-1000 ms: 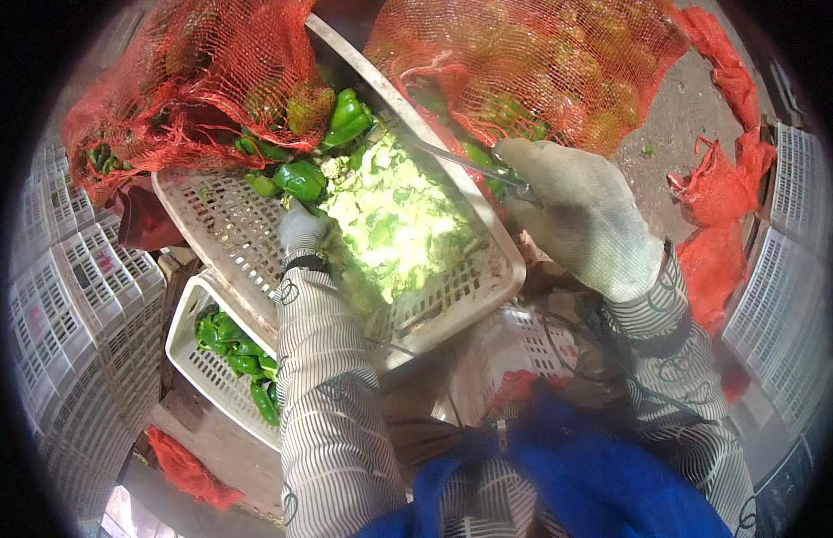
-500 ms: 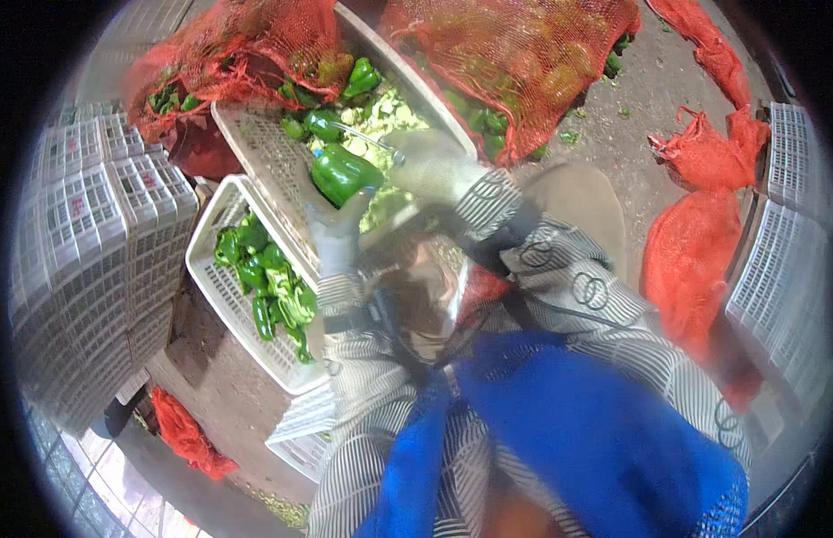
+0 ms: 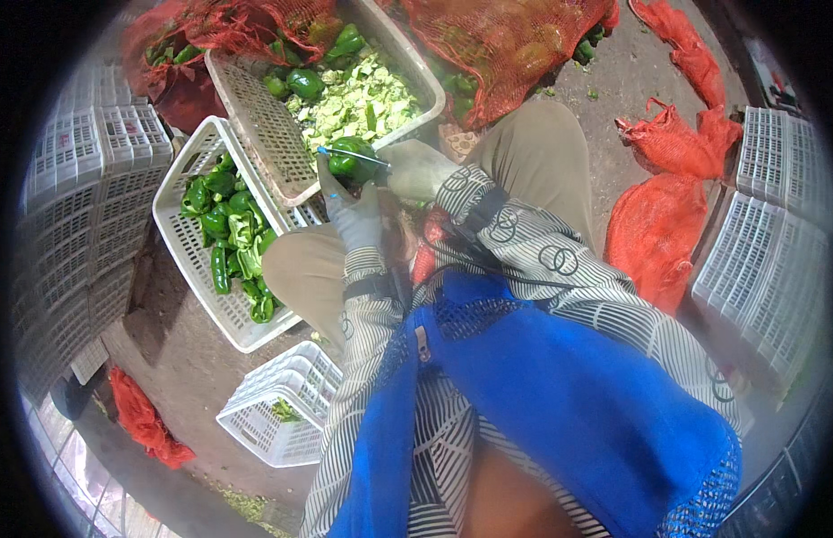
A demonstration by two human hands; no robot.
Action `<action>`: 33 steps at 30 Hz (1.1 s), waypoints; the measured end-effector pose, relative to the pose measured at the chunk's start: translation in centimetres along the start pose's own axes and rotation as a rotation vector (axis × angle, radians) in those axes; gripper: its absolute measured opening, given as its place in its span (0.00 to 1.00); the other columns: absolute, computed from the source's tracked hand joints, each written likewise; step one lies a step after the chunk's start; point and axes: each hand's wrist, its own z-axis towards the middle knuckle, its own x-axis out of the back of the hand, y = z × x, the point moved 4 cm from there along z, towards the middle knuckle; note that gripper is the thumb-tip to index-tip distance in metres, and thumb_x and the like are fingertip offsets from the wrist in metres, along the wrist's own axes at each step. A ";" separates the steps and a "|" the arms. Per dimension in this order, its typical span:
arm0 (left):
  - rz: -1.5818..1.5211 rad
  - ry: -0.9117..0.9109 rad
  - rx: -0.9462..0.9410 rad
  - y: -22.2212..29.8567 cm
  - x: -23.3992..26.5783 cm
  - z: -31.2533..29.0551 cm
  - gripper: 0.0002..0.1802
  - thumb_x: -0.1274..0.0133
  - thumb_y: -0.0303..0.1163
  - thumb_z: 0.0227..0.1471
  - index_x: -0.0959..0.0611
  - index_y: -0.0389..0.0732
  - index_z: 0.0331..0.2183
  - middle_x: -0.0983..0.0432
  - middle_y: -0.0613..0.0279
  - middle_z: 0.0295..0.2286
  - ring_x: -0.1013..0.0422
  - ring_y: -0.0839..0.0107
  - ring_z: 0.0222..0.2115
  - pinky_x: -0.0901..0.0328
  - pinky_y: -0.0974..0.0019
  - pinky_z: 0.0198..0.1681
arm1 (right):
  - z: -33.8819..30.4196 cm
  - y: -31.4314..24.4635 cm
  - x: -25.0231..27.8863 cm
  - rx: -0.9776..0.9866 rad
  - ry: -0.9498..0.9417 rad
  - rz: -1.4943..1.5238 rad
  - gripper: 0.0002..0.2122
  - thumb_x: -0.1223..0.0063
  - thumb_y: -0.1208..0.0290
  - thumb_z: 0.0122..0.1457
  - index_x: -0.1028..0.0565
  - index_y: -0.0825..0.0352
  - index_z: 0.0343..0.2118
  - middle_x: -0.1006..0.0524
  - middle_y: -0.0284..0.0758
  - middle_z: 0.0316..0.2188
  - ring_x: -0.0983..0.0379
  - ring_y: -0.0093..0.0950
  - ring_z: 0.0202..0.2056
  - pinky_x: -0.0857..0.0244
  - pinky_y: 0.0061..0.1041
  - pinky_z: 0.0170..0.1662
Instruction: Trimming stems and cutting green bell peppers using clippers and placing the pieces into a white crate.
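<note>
My gloved left hand (image 3: 355, 215) grips a green bell pepper (image 3: 349, 169) just past my knees, with the thumb and fingers around it. In my gloved right hand (image 3: 421, 170) is a thin knife (image 3: 362, 158), whose narrow blade lies across the pepper's top; its handle is hidden in the fist. Beyond them a dingy plastic crate (image 3: 264, 134) holds pale green pepper trimmings (image 3: 367, 99) and a few whole peppers (image 3: 304, 83). To the left, a white crate (image 3: 197, 291) contains several green peppers (image 3: 221, 220), some cut open.
Red mesh sacks of peppers (image 3: 488, 45) lie at the far side. Stacked white crates (image 3: 62, 197) stand at left, more crates (image 3: 757, 260) at right beside red sacks (image 3: 658, 238). A small white crate stack (image 3: 277, 430) sits near my left leg (image 3: 304, 269).
Both hands have drawn back toward me from over the trimmings, bringing the pepper and knife. The blade now crosses the pepper; earlier it was beyond it. The view has shifted.
</note>
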 end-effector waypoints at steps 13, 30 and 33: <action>0.234 0.026 -0.101 0.2 -0.1 -0.8 0.51 0.45 0.22 0.41 0.54 0.38 0.64 0.48 0.39 0.60 0.45 0.51 0.59 0.48 0.61 0.62 | 0.0 -0.2 -0.3 -0.148 -0.098 -0.232 0.11 0.50 0.71 0.50 0.21 0.72 0.32 0.22 0.52 0.31 0.23 0.44 0.38 0.30 0.37 0.41; 0.090 0.055 -0.038 -2.6 2.1 8.8 0.33 0.43 0.44 0.52 0.31 0.33 0.53 0.30 0.43 0.46 0.31 0.55 0.45 0.36 0.59 0.50 | 3.3 3.0 -4.9 -0.279 -0.063 -0.153 0.10 0.50 0.71 0.50 0.20 0.72 0.29 0.22 0.51 0.30 0.23 0.45 0.35 0.29 0.39 0.39; -0.270 0.190 0.069 -5.3 2.3 10.2 0.30 0.43 0.40 0.52 0.31 0.32 0.51 0.30 0.46 0.46 0.30 0.57 0.44 0.33 0.61 0.48 | 3.9 3.9 -6.3 -0.272 -0.099 -0.111 0.11 0.50 0.69 0.50 0.20 0.71 0.29 0.22 0.51 0.30 0.22 0.43 0.36 0.29 0.38 0.40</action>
